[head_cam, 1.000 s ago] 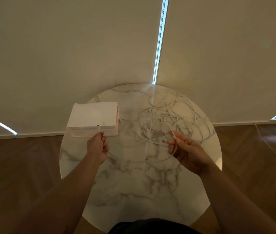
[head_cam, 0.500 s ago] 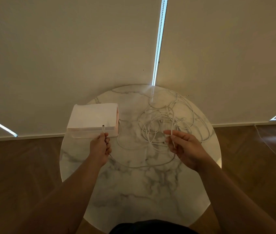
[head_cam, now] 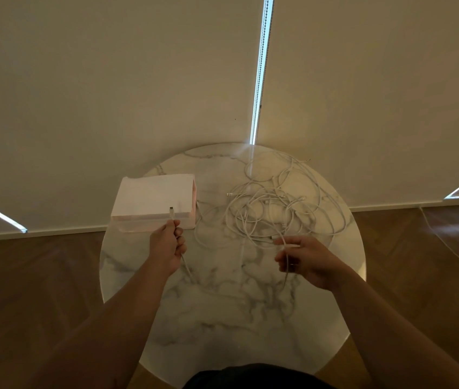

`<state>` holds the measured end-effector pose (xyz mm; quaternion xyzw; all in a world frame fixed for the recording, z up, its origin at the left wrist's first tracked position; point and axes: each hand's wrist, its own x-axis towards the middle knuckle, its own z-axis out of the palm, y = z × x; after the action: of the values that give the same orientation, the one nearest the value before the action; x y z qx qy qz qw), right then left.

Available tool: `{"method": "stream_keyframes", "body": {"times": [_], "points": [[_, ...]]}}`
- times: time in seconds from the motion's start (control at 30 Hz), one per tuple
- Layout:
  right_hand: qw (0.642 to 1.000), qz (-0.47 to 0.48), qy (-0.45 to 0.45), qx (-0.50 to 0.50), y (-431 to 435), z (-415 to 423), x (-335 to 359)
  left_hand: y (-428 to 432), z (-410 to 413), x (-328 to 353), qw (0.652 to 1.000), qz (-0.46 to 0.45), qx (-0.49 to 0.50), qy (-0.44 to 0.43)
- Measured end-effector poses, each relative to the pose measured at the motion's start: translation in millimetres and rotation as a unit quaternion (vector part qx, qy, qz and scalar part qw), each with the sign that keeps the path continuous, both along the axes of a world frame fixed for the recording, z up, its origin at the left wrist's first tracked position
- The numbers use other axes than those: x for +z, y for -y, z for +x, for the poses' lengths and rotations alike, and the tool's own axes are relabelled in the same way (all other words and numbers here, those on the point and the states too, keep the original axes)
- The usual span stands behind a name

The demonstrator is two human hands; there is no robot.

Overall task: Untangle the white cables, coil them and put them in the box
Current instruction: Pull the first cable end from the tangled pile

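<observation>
Round white marble-veined table (head_cam: 222,310), seen from above. Pale pink rectangular box (head_cam: 154,199) sits at 10 o'clock on the top, near the edge. Loose tangle of thin white cables (head_cam: 281,209) lies at 1 to 2 o'clock, spread flat on the marble, well apart from the box. Left hand (head_cam: 166,248), at 9 o'clock of centre, is closed around one cable, the plug end (head_cam: 171,212) poking up in front of the box wall. Right hand (head_cam: 304,261), at 3 o'clock, pinches another strand at the tangle's near edge, fingers curled. Dark wooden floor (head_cam: 34,290) all around
</observation>
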<state>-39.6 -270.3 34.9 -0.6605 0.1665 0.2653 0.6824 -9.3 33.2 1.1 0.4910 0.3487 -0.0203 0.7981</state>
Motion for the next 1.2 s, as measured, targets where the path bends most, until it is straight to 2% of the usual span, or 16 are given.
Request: {"method": "stream_keyframes", "body": {"times": [0.1,0.17,0.23,0.33,0.5,0.6,0.67,0.8,0.87,0.9,0.97,1.03,1.1,1.2], "points": [[0.996,0.068,0.012,-0.064,-2,-2,1,-1,-1,-2,1.000,0.001,-0.004,-0.001],[0.992,0.066,0.044,-0.099,-4,0,1,1,-1,-2,1.000,0.000,-0.006,0.000],[0.992,0.039,0.071,-0.096,-5,0,2,2,-1,-2,1.000,0.002,-0.009,0.004],[0.994,0.049,0.069,-0.074,-4,-1,6,3,-2,1,1.000,0.013,-0.018,0.009],[0.996,-0.039,0.028,-0.078,-6,5,3,5,-2,3,0.999,0.016,-0.025,0.015],[0.994,-0.086,0.040,-0.047,-10,6,-2,8,-3,3,0.999,0.016,-0.042,0.020],[0.996,-0.045,0.065,-0.037,-14,7,3,10,-4,4,0.998,0.028,-0.054,0.020],[0.980,0.158,0.122,-0.021,-17,10,29,11,-4,4,0.997,0.044,-0.064,0.023],[0.977,0.180,0.111,-0.015,-12,9,27,9,-3,4,0.996,0.048,-0.069,0.024],[0.986,0.135,0.096,-0.009,-9,6,21,8,-3,4,0.996,0.052,-0.071,0.024],[0.998,-0.038,0.048,-0.002,0,-1,0,8,-4,6,0.995,0.058,-0.075,0.026],[0.988,-0.155,-0.014,-0.019,10,-11,-24,9,-5,8,0.995,0.062,-0.076,0.027],[0.983,-0.175,-0.039,-0.036,14,-19,-34,9,-6,10,0.994,0.069,-0.080,0.030],[0.981,-0.195,0.015,-0.002,8,-17,-22,12,-9,13,0.991,0.077,-0.101,0.034]]}}
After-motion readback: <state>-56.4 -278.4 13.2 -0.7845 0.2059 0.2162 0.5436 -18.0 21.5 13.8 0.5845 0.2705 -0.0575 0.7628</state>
